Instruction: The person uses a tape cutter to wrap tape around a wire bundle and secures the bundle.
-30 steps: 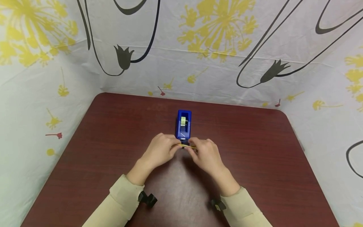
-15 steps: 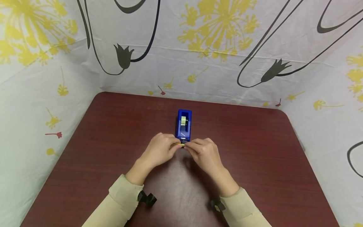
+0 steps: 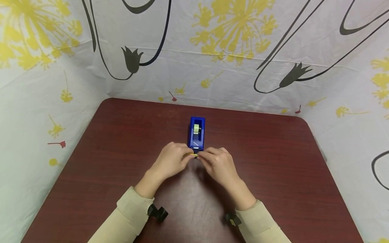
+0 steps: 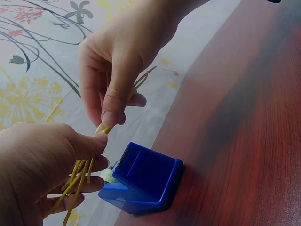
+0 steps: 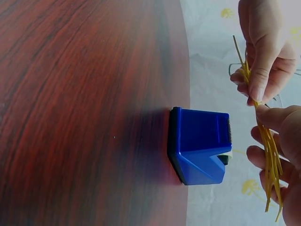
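Observation:
In the head view my left hand (image 3: 171,160) and right hand (image 3: 221,165) meet just in front of a blue tape dispenser (image 3: 191,141). Between them is a bundle of thin yellow strands (image 5: 268,150). Both hands pinch it between thumb and fingers, the thumb tips nearly touching. In the left wrist view, several loose ends hang beside the left fingers. The right wrist view has more ends lying along the right fingers. The dispenser stands on the table, its toothed cutter (image 5: 230,131) facing me and apart from the hands. What binds the bundle's middle, if anything, is hidden by the fingertips.
A pale roll of tape (image 3: 196,129) sits inside the dispenser. The dark red wooden table (image 3: 267,152) runs back to a white patterned cloth (image 3: 170,40), which also hangs at both sides. Small black wrist devices (image 3: 158,212) sit at the sleeve cuffs.
My right hand has shifted slightly left along the strands, so its fingertips now sit closer to the left ones. The left hand and the dispenser have stayed in place.

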`<action>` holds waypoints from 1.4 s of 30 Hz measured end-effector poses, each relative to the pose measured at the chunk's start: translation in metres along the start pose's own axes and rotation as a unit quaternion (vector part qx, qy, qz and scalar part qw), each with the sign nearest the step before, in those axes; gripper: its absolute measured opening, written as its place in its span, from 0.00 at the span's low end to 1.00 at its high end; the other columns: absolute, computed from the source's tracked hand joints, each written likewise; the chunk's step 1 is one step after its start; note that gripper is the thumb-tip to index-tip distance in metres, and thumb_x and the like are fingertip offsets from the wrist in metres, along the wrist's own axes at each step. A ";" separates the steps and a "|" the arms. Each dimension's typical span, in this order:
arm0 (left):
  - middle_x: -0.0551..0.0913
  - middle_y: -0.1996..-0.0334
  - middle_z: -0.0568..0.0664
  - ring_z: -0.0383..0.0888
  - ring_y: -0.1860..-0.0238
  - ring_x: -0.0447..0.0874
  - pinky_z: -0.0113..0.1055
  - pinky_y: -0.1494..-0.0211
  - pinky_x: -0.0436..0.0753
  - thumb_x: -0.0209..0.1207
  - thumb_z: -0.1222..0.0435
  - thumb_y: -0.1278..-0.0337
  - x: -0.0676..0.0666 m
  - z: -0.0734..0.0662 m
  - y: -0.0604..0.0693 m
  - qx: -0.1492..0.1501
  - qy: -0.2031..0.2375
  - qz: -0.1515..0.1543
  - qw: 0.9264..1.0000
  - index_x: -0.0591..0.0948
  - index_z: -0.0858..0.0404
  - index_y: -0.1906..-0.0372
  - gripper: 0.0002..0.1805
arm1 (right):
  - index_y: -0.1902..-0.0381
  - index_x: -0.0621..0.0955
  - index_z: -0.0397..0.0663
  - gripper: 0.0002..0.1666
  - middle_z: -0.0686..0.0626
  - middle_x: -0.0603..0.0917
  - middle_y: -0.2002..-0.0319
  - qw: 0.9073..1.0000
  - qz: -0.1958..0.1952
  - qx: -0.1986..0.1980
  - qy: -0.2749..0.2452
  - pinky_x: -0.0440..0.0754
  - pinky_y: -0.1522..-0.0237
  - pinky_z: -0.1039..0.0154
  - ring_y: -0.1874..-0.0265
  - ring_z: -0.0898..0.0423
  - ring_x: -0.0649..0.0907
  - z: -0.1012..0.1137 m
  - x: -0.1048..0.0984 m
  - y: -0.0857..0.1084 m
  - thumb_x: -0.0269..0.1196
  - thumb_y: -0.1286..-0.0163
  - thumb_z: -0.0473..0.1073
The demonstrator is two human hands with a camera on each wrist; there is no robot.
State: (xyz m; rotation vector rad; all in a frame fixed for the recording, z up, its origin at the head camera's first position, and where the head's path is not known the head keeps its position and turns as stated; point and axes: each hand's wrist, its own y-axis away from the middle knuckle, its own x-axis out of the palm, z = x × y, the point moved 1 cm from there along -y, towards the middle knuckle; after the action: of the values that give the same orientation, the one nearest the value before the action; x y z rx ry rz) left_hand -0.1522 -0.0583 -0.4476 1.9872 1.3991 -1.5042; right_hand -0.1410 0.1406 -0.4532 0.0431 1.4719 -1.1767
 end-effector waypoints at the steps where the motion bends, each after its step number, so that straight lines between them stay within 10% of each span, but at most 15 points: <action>1: 0.88 0.65 0.42 0.37 0.68 0.84 0.38 0.61 0.77 0.68 0.60 0.36 0.000 0.000 0.000 0.000 -0.001 0.001 1.000 0.91 0.56 0.59 0.06 | 0.63 0.91 0.46 0.08 0.51 0.87 0.70 1.000 0.004 0.000 0.002 0.79 0.69 0.56 0.74 0.57 0.85 0.000 0.000 0.000 0.76 0.40 0.40; 42: 0.88 0.61 0.43 0.39 0.63 0.85 0.39 0.60 0.76 0.69 0.63 0.38 -0.002 -0.002 -0.002 0.010 0.003 0.036 0.999 0.90 0.56 0.56 0.08 | 0.63 0.86 0.43 0.03 0.52 0.84 0.70 0.992 0.114 0.060 0.003 0.75 0.67 0.58 0.71 0.55 0.83 0.003 0.001 -0.001 0.65 0.29 0.37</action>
State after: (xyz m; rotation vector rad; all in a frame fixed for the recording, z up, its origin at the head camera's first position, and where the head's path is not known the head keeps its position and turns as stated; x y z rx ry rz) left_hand -0.1528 -0.0571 -0.4444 2.0330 1.3051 -1.4877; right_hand -0.1395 0.1375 -0.4521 0.2912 1.3594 -1.0771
